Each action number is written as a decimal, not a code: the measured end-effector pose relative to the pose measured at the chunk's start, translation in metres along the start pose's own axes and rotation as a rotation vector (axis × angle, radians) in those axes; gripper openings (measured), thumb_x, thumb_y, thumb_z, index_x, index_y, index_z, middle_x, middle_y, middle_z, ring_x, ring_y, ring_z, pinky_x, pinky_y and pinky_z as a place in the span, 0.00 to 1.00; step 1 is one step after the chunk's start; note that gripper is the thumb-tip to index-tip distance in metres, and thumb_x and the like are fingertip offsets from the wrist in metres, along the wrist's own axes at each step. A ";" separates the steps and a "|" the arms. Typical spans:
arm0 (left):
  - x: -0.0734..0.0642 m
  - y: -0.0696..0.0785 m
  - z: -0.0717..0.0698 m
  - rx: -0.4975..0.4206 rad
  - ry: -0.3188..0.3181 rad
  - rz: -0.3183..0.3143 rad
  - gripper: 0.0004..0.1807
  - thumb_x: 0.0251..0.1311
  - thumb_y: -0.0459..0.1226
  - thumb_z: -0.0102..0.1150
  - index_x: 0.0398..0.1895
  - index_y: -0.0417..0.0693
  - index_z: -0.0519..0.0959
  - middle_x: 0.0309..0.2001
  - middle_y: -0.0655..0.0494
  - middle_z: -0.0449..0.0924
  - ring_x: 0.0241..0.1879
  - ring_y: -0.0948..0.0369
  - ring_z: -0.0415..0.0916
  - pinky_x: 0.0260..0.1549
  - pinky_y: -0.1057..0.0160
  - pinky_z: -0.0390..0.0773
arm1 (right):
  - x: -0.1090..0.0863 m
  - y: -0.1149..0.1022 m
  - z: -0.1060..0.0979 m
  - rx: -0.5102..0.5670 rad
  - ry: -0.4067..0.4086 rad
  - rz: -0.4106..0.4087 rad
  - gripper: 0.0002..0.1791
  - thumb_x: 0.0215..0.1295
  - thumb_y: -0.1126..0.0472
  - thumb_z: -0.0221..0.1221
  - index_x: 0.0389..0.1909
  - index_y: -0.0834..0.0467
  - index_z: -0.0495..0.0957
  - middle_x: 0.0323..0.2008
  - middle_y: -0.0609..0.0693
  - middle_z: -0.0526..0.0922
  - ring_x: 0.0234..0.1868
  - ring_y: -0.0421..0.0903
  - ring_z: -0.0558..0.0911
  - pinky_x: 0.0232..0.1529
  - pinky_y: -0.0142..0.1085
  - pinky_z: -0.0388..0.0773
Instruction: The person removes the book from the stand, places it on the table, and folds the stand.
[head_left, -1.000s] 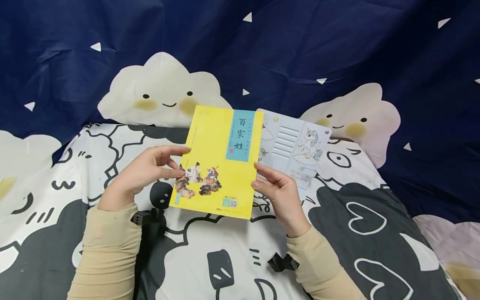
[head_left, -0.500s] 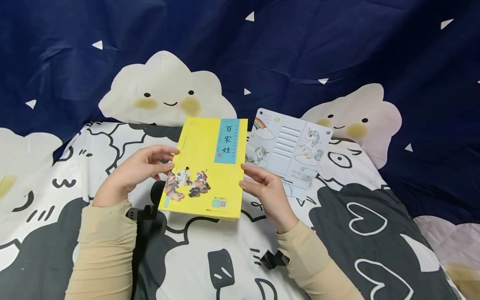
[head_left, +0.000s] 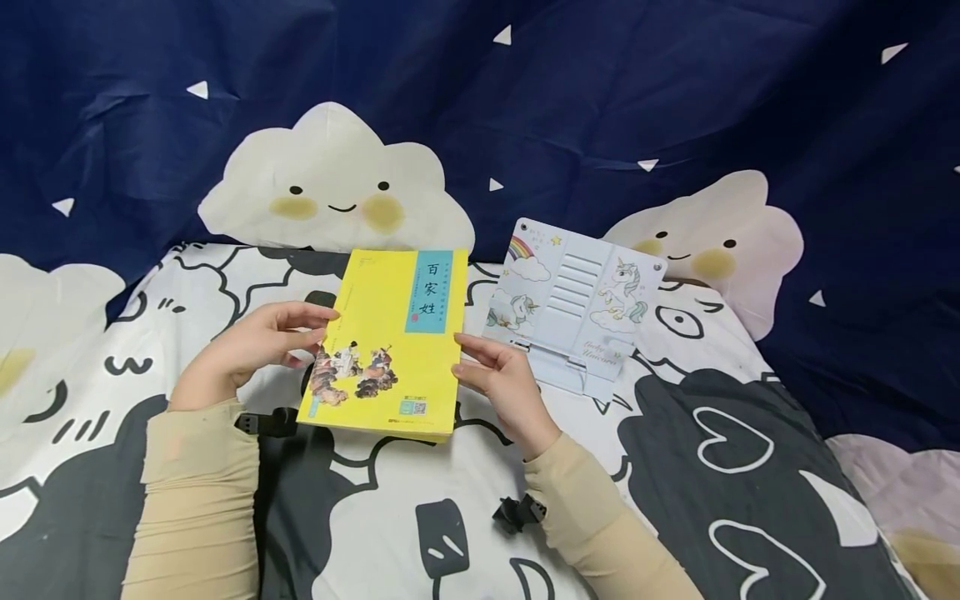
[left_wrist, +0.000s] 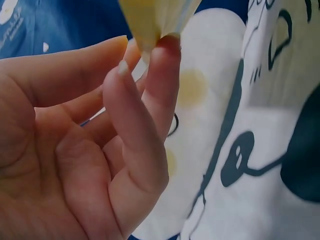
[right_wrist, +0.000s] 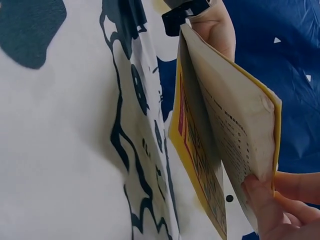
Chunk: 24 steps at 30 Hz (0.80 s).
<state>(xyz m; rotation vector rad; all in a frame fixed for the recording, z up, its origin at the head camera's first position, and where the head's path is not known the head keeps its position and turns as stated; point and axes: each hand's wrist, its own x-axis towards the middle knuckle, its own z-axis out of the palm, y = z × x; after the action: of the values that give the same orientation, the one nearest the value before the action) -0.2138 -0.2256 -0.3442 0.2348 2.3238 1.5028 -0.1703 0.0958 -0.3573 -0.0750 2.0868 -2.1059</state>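
Note:
A yellow paperback book [head_left: 382, 350] with a blue title strip is held up between both hands, front cover facing the head camera. My left hand [head_left: 266, 346] pinches its left edge; in the left wrist view the fingertips [left_wrist: 167, 45] meet at the book's yellow spine. My right hand [head_left: 504, 383] grips the right edge between thumb and fingers. In the right wrist view the right thumb [right_wrist: 260, 200] lies on a printed page, and the back cover [right_wrist: 197, 155] hangs apart from the rest. Just right of the book is a pale unicorn-printed book stand [head_left: 577, 308] with slots, partly behind the right fingers.
A bed cover [head_left: 442, 500] with black-and-white cartoon drawings spreads beneath the hands and the stand. Behind hangs dark blue cloth [head_left: 570, 83] with smiling clouds and small white triangles. Black wrist cameras [head_left: 519, 512] sit below both hands.
Both hands have carried the book left and slightly down, still holding its two edges. More of the book stand shows beside it now; the stand itself stays put.

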 end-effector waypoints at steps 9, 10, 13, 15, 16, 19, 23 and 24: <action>0.001 -0.016 -0.006 -0.019 -0.019 -0.025 0.28 0.69 0.35 0.57 0.71 0.38 0.66 0.63 0.37 0.72 0.39 0.69 0.79 0.33 0.63 0.83 | 0.015 0.013 0.011 0.015 -0.006 0.075 0.25 0.63 0.74 0.58 0.63 0.65 0.75 0.62 0.60 0.78 0.54 0.49 0.84 0.49 0.35 0.83; 0.001 -0.018 -0.007 -0.013 -0.025 -0.023 0.29 0.68 0.34 0.57 0.71 0.37 0.66 0.63 0.36 0.71 0.38 0.69 0.79 0.33 0.63 0.83 | 0.017 0.015 0.012 0.017 -0.007 0.082 0.25 0.63 0.74 0.59 0.63 0.65 0.75 0.62 0.60 0.78 0.53 0.49 0.85 0.49 0.35 0.84; 0.000 -0.023 -0.010 0.000 -0.051 -0.017 0.31 0.66 0.31 0.58 0.71 0.35 0.65 0.65 0.32 0.69 0.36 0.67 0.79 0.33 0.64 0.83 | 0.020 0.020 0.015 0.019 -0.013 0.099 0.25 0.63 0.74 0.58 0.63 0.64 0.75 0.62 0.60 0.78 0.53 0.50 0.85 0.50 0.38 0.83; -0.001 -0.026 -0.012 0.001 -0.067 -0.021 0.32 0.65 0.30 0.59 0.71 0.34 0.64 0.65 0.30 0.68 0.34 0.67 0.79 0.33 0.64 0.83 | 0.022 0.022 0.017 0.020 -0.021 0.109 0.25 0.63 0.74 0.58 0.63 0.64 0.75 0.62 0.60 0.78 0.54 0.51 0.84 0.52 0.39 0.83; -0.001 -0.027 -0.012 -0.002 -0.075 -0.023 0.32 0.64 0.29 0.59 0.71 0.33 0.63 0.65 0.30 0.68 0.34 0.67 0.79 0.34 0.64 0.83 | 0.022 0.024 0.018 0.022 -0.025 0.115 0.25 0.63 0.74 0.58 0.63 0.64 0.75 0.62 0.60 0.78 0.55 0.51 0.84 0.53 0.39 0.82; -0.001 -0.029 -0.013 -0.001 -0.094 -0.029 0.33 0.64 0.29 0.59 0.71 0.31 0.63 0.65 0.29 0.68 0.34 0.68 0.79 0.35 0.65 0.83 | 0.024 0.028 0.020 0.026 -0.037 0.129 0.25 0.63 0.74 0.58 0.63 0.65 0.74 0.63 0.61 0.77 0.56 0.51 0.83 0.54 0.39 0.81; 0.000 -0.031 -0.014 0.012 -0.111 -0.034 0.33 0.64 0.30 0.60 0.70 0.29 0.63 0.65 0.29 0.69 0.36 0.69 0.79 0.36 0.65 0.83 | 0.026 0.034 0.022 0.023 -0.049 0.154 0.25 0.64 0.74 0.57 0.64 0.65 0.74 0.63 0.62 0.77 0.55 0.50 0.83 0.54 0.38 0.82; 0.000 -0.032 -0.014 0.015 -0.115 -0.037 0.33 0.64 0.30 0.60 0.70 0.29 0.63 0.65 0.29 0.68 0.37 0.69 0.79 0.36 0.65 0.83 | 0.026 0.035 0.022 0.015 -0.051 0.160 0.25 0.65 0.74 0.57 0.64 0.65 0.74 0.64 0.61 0.77 0.54 0.49 0.83 0.53 0.38 0.82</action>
<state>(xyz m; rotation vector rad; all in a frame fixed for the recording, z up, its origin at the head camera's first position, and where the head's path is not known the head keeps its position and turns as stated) -0.2174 -0.2507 -0.3679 0.2732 2.2370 1.4168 -0.1894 0.0700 -0.3945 0.0392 1.9777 -2.0046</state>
